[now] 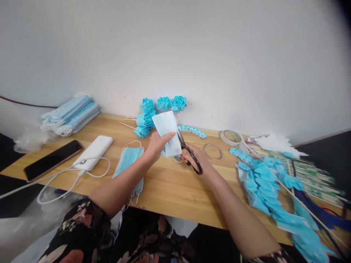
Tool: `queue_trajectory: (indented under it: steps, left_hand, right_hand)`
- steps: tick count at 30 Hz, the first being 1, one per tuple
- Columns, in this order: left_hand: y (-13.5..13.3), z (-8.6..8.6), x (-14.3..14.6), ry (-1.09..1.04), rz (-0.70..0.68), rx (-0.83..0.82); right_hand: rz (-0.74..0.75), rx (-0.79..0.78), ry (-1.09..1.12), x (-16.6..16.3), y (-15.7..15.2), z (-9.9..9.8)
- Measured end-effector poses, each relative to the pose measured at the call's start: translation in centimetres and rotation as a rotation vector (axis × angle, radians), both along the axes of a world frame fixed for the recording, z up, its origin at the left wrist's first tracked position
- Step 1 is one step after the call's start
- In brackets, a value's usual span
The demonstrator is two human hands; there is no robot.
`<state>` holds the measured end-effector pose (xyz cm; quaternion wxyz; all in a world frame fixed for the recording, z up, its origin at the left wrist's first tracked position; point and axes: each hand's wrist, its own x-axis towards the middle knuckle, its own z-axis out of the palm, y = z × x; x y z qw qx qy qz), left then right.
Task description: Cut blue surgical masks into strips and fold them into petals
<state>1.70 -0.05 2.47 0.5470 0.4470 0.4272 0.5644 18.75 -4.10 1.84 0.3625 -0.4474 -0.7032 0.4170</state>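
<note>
My left hand [158, 146] pinches a pale blue-white face mask [166, 124], holding it upright above the table with its pleats showing. Black-handled scissors [196, 162] are gripped in my right hand [196, 157], their blades at the mask's right edge. Whether the blades have cut into it I cannot tell. Behind the mask lie several blue flowers [179, 103] made of folded material, some on thin sticks. A row of small folded blue petals [192, 130] lies just beyond the scissors. Beneath my left forearm rests another blue face mask [128, 160] with white ear loops.
On the left are a stack of face masks [72, 114], a black phone [53, 160] and a white power bank [94, 151] with a cable. Tape rolls [231, 137], a thin ring [212, 152] and blue folded strips [260, 186] lie on the right. A wall stands behind the table.
</note>
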Motion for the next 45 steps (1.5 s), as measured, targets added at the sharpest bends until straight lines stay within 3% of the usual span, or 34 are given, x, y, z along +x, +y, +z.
queue_trajectory:
  steps: [10, 45]
  left_hand:
    - [-0.4, -0.4, 0.5, 0.093, -0.09, 0.019]
    - [-0.5, -1.0, 0.9, 0.091, -0.105, -0.007]
  right_hand:
    - [-0.03, 0.068, -0.041, -0.1, 0.1, -0.2]
    - [-0.088, 0.08, 0.008, -0.3, -0.3, 0.2]
